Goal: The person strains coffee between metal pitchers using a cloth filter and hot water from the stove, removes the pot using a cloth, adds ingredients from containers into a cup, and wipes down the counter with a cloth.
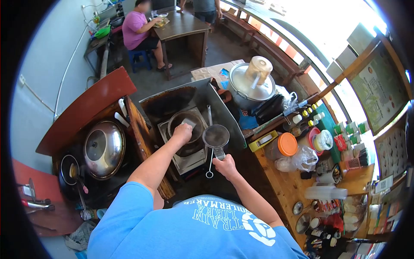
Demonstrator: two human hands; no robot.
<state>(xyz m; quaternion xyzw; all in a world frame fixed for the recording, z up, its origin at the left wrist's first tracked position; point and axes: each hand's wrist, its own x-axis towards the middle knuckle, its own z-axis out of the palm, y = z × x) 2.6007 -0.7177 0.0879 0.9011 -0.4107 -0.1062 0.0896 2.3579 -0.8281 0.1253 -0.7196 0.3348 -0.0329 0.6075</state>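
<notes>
My left hand (183,133) is closed at the rim of a round metal pot (172,124), which sits on a metal stove (201,156). A pale, flat piece (189,123) shows at its fingers; I cannot tell whether it is cloth, paper or a tool. My right hand (225,166) is closed on the handle of a small round metal pan (216,136) with a dark, mesh-like inside, possibly a strainer, just right of the pot. A thin metal rod ending in a ring (209,175) hangs below that pan. Another metal handle (209,114) sticks up behind it.
On the left are a lidded wok (104,149) and a frying pan (70,169). A large lidded pot (251,88) stands ahead right. The wooden counter (276,185) holds an orange-lidded tub (287,144) and several containers. Beyond, a person sits at a table (185,23); another stands behind.
</notes>
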